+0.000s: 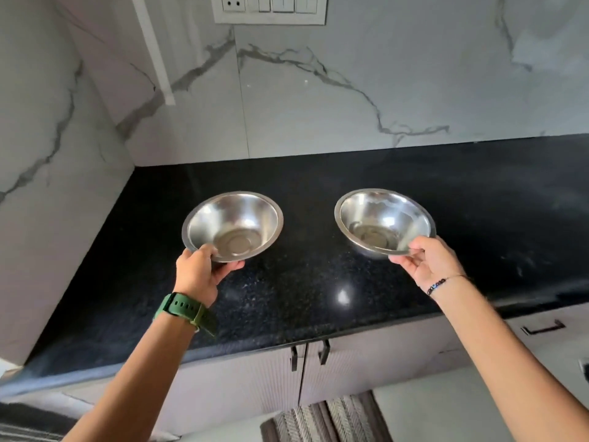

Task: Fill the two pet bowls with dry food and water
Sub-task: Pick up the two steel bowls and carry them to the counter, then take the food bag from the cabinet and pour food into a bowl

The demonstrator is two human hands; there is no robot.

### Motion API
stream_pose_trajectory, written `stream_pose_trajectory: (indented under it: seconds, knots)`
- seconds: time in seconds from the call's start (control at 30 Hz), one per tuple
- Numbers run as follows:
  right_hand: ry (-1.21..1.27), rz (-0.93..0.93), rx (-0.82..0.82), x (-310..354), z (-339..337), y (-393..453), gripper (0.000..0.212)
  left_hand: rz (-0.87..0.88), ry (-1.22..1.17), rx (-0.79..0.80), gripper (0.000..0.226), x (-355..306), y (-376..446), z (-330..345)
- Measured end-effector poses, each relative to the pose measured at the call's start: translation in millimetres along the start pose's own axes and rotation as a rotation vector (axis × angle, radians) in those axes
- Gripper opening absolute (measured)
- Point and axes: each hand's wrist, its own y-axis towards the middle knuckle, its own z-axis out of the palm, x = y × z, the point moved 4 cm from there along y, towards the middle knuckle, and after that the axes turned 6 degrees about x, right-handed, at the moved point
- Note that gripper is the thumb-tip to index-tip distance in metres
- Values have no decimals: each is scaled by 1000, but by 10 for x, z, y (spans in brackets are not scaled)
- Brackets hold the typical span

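Note:
Two shiny steel bowls hang over the black granite counter (318,291), both with nothing inside. My left hand (200,269) grips the near rim of the left bowl (234,223), thumb on top of the rim and fingers curled under it. My right hand (427,260) pinches the near rim of the right bowl (385,218), which tilts a little toward me. No dry food or water is in view.
Marble-patterned walls close the counter at the back and left. A white switch panel (271,8) sits high on the back wall. Cabinet doors with dark handles (323,350) run below the counter edge. A striped mat (328,419) lies on the floor.

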Motion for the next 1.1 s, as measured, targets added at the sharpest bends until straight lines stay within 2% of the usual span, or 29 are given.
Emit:
stream_pose_trajectory:
  seconds: [0.17, 0.4, 0.5, 0.6, 0.73, 0.8, 0.93, 1.0, 1.03, 1.1]
  knots:
    - [-6, 60, 20, 37, 93, 644, 47, 6, -10, -86, 37, 19, 352, 193]
    - [-71, 111, 98, 133, 122, 1315, 44, 36, -64, -195, 41, 115, 720, 466]
    - [-88, 122, 99, 196, 118, 1541, 43, 48, -70, -226, 31, 129, 835, 618]
    - [-112, 131, 129, 228, 133, 1700, 43, 58, -68, -256, 28, 138, 910, 704]
    - [-155, 130, 160, 230, 156, 1837, 47, 41, -51, -297, 36, 179, 1028, 701]
    - [-177, 129, 155, 225, 158, 1872, 48, 36, -64, -309, 30, 198, 1064, 690]
    - [-210, 147, 135, 234, 191, 1884, 41, 21, -36, -306, 28, 169, 1104, 677]
    - [-361, 131, 99, 252, 199, 1861, 36, 17, 48, -337, 25, 129, 1089, 634]
    - [-545, 84, 56, 279, 181, 1873, 41, 28, 151, -389, 26, 98, 1075, 596]
    - [-949, -54, -27, 406, 195, 1860, 64, 59, 446, -512, 43, -15, 1036, 525]
